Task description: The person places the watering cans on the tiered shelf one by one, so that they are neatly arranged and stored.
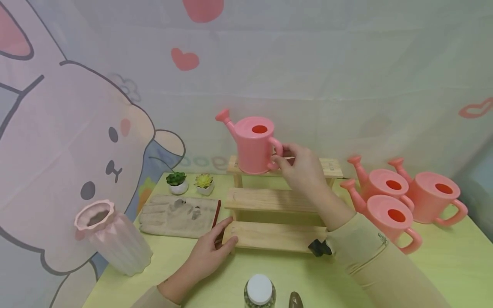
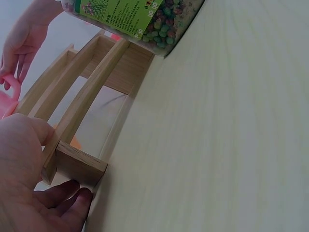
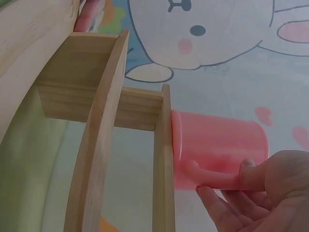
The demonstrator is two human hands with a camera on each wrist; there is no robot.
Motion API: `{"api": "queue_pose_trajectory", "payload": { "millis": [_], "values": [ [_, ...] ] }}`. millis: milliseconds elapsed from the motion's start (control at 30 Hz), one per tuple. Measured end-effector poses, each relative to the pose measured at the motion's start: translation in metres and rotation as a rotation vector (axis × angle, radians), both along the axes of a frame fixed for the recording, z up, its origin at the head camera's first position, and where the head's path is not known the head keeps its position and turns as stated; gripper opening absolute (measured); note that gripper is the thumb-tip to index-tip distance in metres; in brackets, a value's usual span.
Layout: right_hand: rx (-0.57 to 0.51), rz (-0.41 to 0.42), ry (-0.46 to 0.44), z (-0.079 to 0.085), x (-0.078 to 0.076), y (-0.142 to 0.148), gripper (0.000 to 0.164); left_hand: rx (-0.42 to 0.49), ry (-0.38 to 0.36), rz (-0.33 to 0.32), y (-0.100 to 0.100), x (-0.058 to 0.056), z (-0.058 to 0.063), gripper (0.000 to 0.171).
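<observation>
A pink watering can (image 1: 252,145) is at the left end of the top shelf of a three-step wooden stand (image 1: 269,199), its spout pointing left. My right hand (image 1: 302,167) pinches its handle between thumb and fingers. In the right wrist view, the base of the can (image 3: 217,145) meets the top board's surface. My left hand (image 1: 209,248) grips the left end of the bottom step. From the left wrist, the thumb of that hand (image 2: 24,164) lies along the board and its fingers bend round the end panel.
Several more pink watering cans (image 1: 433,196) stand at right. Left of the stand lie work gloves (image 1: 179,216), with small potted plants (image 1: 178,183) behind and a pink fluted vase (image 1: 115,239) nearer. In front stands a white-lidded jar (image 1: 259,291); a black object (image 1: 319,247) overlaps the bottom step's right end.
</observation>
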State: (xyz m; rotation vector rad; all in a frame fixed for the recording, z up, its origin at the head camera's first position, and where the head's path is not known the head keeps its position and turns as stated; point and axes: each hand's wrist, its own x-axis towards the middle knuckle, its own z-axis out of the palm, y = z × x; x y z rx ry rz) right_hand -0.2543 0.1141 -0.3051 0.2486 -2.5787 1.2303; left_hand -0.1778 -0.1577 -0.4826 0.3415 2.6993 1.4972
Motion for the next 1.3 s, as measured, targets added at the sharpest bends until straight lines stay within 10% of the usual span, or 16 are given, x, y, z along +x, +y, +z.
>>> {"api": "queue_pose_trajectory", "payload": {
  "millis": [533,1300],
  "values": [
    [-0.035,0.023,-0.030,-0.014,0.013,0.021,0.062,-0.014,0.005,-0.016,0.000,-0.001,0.002,0.058],
    [-0.089,-0.126,0.208,-0.055,0.100,0.123,0.059,-0.017,0.014,0.007,0.000,-0.001,0.000,0.057]
  ]
}}
